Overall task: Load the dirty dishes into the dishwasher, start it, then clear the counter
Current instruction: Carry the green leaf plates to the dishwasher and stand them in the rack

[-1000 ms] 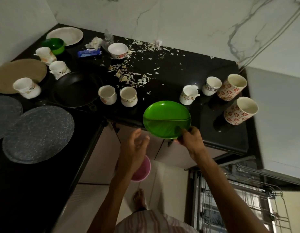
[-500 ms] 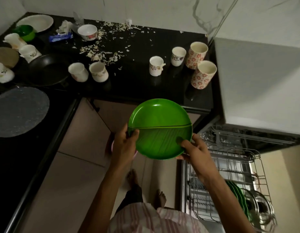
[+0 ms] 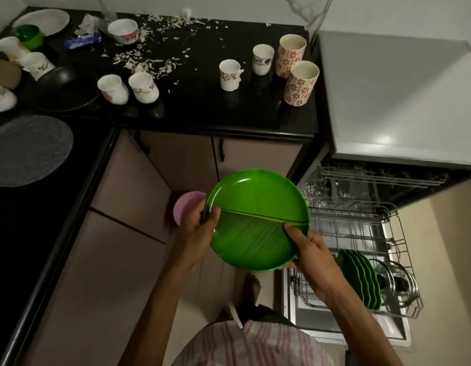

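Plate (image 3: pixel 255 207) has come off the desk (image 3: pixel 202 112) and down toward the floor side. A sec ago only the right hand (image 3: pixel 312 256) had it up by the desk edge w/ the left hand (image 3: pixel 196 229) reaching in, half a sec ago both were on it, and now it's lower and further right, out in front of the cupboards and just left of the open dishwasher rack (image 3: pixel 361 233). View has swung down too, so way more of the rack shows.

Grip rn: both hands are closed on the plate. Left has its thumb over the left rim w/ fingers hidden behind, right pinches the lower right rim, thumb lying on the ribbed half. Plate faces up toward the camera, tilted a bit, divider ridge running across it.

What it means imo: this is the carry-to-rack bit of loading. Rack already has a row of green plates (image 3: pixel 361 278) standing on edge and a steel lid (image 3: pixel 395 281) beside them, so this one prob slots in next to those, it'd need tipping upright first.

Still tons left on the desk tho: cups (image 3: pixel 229 75), two floral tumblers (image 3: pixel 299 83), a black pan (image 3: pixel 62 91), bowl (image 3: pixel 123 30), plus scraps (image 3: pixel 144 62) scattered about. Early days.
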`<state>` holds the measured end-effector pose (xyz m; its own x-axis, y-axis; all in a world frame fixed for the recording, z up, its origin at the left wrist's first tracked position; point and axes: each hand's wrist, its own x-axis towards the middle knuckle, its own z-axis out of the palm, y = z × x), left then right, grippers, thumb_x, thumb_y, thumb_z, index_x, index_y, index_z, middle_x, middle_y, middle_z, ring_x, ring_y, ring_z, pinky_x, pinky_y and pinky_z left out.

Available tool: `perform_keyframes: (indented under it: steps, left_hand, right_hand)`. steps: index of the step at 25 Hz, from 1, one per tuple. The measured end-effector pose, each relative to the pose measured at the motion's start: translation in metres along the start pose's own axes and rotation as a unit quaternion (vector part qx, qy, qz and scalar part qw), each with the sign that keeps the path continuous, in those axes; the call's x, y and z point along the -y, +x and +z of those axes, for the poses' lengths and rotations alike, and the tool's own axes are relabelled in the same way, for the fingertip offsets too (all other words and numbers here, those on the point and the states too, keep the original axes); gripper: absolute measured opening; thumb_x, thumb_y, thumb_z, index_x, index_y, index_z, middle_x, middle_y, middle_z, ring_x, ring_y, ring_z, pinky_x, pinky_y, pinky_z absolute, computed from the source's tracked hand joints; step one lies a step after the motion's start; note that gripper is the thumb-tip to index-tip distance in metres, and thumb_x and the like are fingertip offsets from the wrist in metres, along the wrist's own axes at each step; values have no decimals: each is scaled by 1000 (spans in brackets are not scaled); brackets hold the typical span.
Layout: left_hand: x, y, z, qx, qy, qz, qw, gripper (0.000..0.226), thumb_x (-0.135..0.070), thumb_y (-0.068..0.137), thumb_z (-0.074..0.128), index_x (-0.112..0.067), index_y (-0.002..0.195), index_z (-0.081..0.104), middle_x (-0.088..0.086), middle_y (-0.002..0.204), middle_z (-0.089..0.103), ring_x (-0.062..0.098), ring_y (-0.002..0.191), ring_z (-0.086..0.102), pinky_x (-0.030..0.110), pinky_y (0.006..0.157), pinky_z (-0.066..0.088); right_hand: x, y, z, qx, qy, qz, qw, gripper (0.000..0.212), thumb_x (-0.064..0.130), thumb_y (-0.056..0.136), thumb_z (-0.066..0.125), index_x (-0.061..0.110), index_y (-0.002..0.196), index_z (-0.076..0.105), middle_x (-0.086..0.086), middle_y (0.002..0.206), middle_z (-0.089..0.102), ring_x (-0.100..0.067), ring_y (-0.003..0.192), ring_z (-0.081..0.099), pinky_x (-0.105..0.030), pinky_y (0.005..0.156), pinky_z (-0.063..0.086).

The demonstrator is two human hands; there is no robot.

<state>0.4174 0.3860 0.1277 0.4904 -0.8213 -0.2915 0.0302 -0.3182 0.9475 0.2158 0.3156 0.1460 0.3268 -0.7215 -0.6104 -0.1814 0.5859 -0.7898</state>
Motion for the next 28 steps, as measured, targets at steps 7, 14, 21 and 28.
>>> perform_keyframes:
  steps: [7, 14, 21, 28]
  left_hand:
    - [44, -56, -3, 23, -10, -20, 1000, 39, -20, 93, 63, -54, 108, 53, -23, 112, 65, -6, 105, 62, 13, 84, 48]
    - [74, -101, 27, 81, 194, 4, 978, 64, -40, 90, 63, -21, 147, 41, -4, 159, 25, 12, 146, 22, 39, 119, 24]
    - [72, -121, 74, 154, 241, 12, 958, 56, -38, 92, 60, -25, 144, 43, -3, 156, 31, 15, 143, 29, 40, 116, 29]
    - [77, -162, 164, 240, 232, -20, 942, 51, -34, 93, 62, -32, 141, 45, -4, 139, 51, 11, 127, 48, 29, 103, 43]
  right_hand:
    - [-50, -48, 10, -59, -29, -11, 998, 27, 21, 101, 47, 11, 86, 68, 6, 80, 74, -6, 77, 70, -30, 62, 58]
    - [-89, -86, 3, -106, -44, 11, 993, 33, 16, 100, 48, -16, 103, 54, -38, 111, 55, -45, 102, 59, -58, 83, 53]
    - [-105, -96, -27, -135, -68, 17, 988, 27, 10, 99, 46, -15, 91, 54, -35, 81, 56, -44, 72, 58, -71, 67, 49]
    - [-130, -113, -124, -153, -73, 13, 985, 23, 2, 97, 41, 7, 89, 62, -15, 84, 69, -23, 76, 71, -45, 60, 61]
